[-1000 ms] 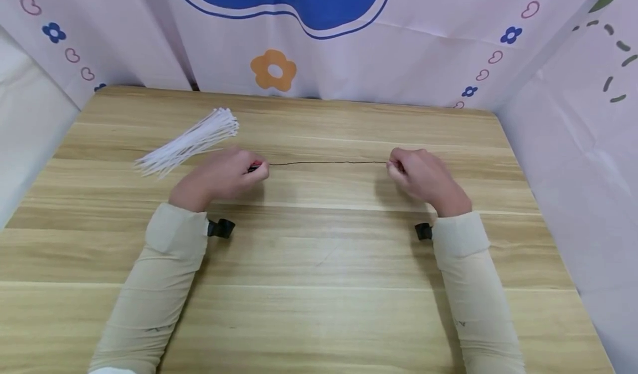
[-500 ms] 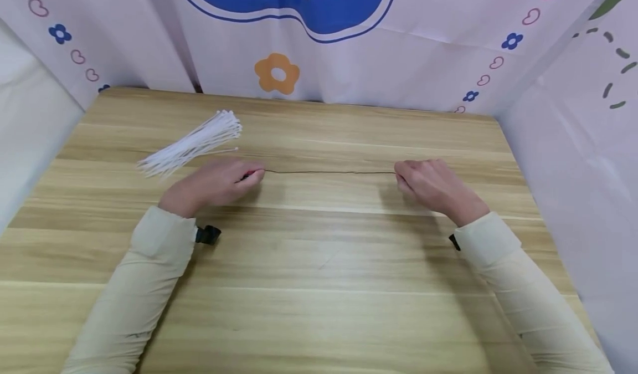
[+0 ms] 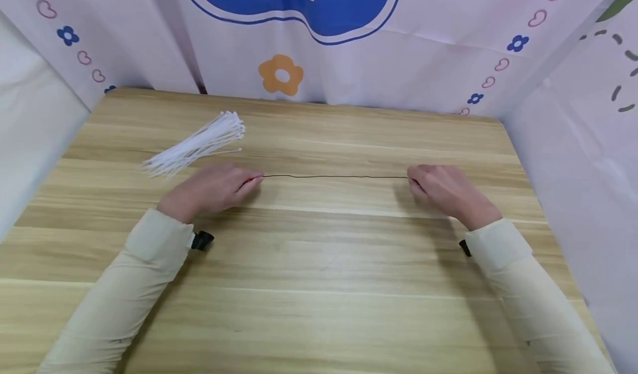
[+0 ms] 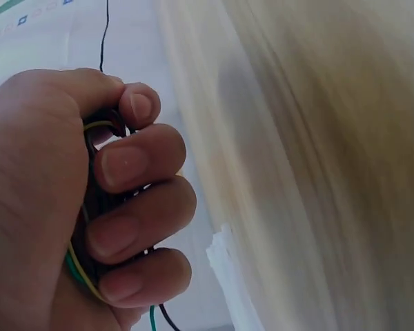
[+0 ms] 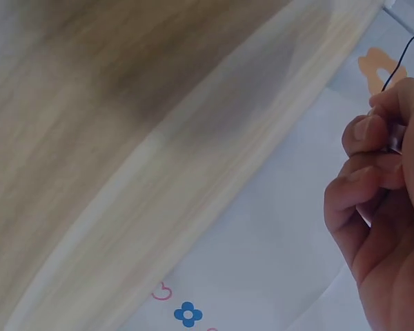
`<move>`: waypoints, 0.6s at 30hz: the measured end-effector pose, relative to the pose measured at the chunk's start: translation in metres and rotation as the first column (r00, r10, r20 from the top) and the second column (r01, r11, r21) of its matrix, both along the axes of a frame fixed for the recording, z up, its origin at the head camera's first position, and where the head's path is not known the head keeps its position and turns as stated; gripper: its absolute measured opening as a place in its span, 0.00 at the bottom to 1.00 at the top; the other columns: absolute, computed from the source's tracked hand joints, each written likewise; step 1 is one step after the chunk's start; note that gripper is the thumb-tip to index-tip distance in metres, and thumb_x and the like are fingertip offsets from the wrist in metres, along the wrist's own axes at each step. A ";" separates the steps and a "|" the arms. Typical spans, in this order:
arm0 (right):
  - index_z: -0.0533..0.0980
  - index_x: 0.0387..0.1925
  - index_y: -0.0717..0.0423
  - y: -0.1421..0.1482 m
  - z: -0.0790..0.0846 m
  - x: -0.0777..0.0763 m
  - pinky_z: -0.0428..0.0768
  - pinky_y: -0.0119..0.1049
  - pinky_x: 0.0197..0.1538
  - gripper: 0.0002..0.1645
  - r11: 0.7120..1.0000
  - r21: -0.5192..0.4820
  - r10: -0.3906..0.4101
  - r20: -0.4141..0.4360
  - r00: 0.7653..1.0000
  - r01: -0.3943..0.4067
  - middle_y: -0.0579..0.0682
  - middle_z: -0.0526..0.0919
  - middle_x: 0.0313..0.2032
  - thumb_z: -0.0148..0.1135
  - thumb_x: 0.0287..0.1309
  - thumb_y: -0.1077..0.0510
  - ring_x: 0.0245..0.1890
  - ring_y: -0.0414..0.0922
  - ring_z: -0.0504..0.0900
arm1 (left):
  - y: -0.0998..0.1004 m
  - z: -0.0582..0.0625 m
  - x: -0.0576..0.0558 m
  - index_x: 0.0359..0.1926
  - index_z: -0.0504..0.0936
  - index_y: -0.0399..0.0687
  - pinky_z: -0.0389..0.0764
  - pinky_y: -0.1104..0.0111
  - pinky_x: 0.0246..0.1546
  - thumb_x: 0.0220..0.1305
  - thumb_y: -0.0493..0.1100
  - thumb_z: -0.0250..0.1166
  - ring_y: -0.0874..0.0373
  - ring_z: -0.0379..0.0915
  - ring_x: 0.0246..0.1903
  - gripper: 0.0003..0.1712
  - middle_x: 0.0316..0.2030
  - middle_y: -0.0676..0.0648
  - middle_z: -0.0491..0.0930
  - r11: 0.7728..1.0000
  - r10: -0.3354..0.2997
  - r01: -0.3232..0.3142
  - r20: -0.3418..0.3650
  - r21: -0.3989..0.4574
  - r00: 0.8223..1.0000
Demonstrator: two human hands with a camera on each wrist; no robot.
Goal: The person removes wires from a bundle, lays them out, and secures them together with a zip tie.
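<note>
A thin black wire [image 3: 329, 177] runs nearly straight between the two hands, above the wooden table. My left hand [image 3: 214, 188] grips a bundle of wires [image 4: 103, 201] in curled fingers. Black, yellow and green strands show between palm and fingers in the left wrist view, and green and black ends hang below the little finger. A bit of red shows at the thumb in the head view. On the other side my right hand [image 3: 448, 194] pinches the black wire between thumb and forefinger; its other fingers are curled in, and the wire's end is hidden in the hand.
A fanned bundle of white cable ties [image 3: 199, 144] lies on the table [image 3: 319, 307] just beyond the left hand, with one tie sticking out. Behind the table's far edge hangs a white printed cloth [image 3: 399, 69], and cloth also covers both sides.
The hands have drawn farther apart, the right one moving outward, and the stretch of black wire between them is longer. Both also sit slightly lower in the head view.
</note>
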State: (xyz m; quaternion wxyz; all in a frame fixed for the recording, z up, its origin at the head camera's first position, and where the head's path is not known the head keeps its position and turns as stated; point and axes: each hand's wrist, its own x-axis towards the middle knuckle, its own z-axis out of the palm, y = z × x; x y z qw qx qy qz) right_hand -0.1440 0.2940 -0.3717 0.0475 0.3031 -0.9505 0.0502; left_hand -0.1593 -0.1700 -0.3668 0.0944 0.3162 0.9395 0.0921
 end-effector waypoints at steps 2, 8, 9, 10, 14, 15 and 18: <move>0.67 0.24 0.51 0.002 -0.001 0.000 0.63 0.35 0.24 0.16 1.000 0.003 -0.001 0.006 1.000 0.001 0.45 0.65 0.18 0.51 0.71 0.64 0.17 0.42 0.63 | 0.000 0.002 0.000 0.55 0.87 0.48 0.83 0.48 0.39 0.83 0.49 0.51 0.47 0.87 0.37 0.20 0.35 0.43 0.88 1.000 -0.001 0.001 -0.023 -0.023 1.000; 0.67 0.25 0.51 0.005 0.001 -0.002 0.65 0.37 0.25 0.16 1.000 0.013 -0.016 0.029 0.999 0.016 0.45 0.66 0.19 0.50 0.72 0.63 0.19 0.43 0.66 | 0.000 0.006 -0.003 0.54 0.87 0.49 0.81 0.48 0.33 0.82 0.49 0.53 0.46 0.86 0.33 0.18 0.28 0.44 0.86 0.996 -0.013 0.007 -0.072 -0.084 0.997; 0.67 0.25 0.51 0.006 0.002 -0.002 0.65 0.37 0.25 0.16 1.000 0.016 -0.023 0.039 0.999 0.022 0.45 0.67 0.19 0.50 0.72 0.63 0.19 0.43 0.66 | 0.001 0.006 -0.004 0.54 0.87 0.49 0.81 0.48 0.32 0.81 0.49 0.53 0.46 0.86 0.32 0.18 0.28 0.44 0.86 0.996 -0.017 0.011 -0.074 -0.092 0.997; 0.67 0.25 0.50 0.007 0.003 -0.002 0.65 0.37 0.25 0.16 0.999 0.024 -0.029 0.047 0.998 0.028 0.45 0.67 0.20 0.50 0.73 0.63 0.20 0.43 0.66 | 0.001 0.006 -0.005 0.54 0.87 0.50 0.80 0.49 0.31 0.81 0.49 0.53 0.46 0.86 0.32 0.18 0.28 0.45 0.86 0.995 -0.024 0.017 -0.073 -0.095 0.997; 0.66 0.26 0.49 0.009 0.005 -0.001 0.64 0.36 0.25 0.16 0.997 0.063 -0.048 0.080 0.996 0.043 0.45 0.67 0.21 0.49 0.74 0.62 0.21 0.42 0.66 | 0.002 0.006 -0.009 0.49 0.86 0.50 0.81 0.48 0.32 0.82 0.49 0.52 0.46 0.86 0.33 0.17 0.30 0.44 0.87 0.994 -0.034 0.027 -0.061 -0.109 0.998; 0.66 0.26 0.48 0.009 0.005 -0.001 0.64 0.36 0.25 0.16 0.997 0.071 -0.049 0.087 0.995 0.043 0.45 0.67 0.21 0.49 0.75 0.62 0.21 0.42 0.66 | 0.002 0.005 -0.010 0.52 0.87 0.50 0.83 0.47 0.35 0.82 0.48 0.52 0.45 0.87 0.36 0.17 0.34 0.43 0.89 0.993 -0.037 0.031 -0.060 -0.111 0.997; 0.66 0.27 0.47 0.009 0.006 -0.001 0.64 0.36 0.25 0.16 0.995 0.090 -0.049 0.104 0.993 0.040 0.44 0.67 0.21 0.49 0.75 0.61 0.21 0.42 0.67 | 0.002 0.004 -0.013 0.54 0.87 0.50 0.84 0.44 0.44 0.82 0.48 0.52 0.42 0.88 0.43 0.18 0.43 0.42 0.90 0.992 -0.034 0.028 -0.049 -0.120 0.998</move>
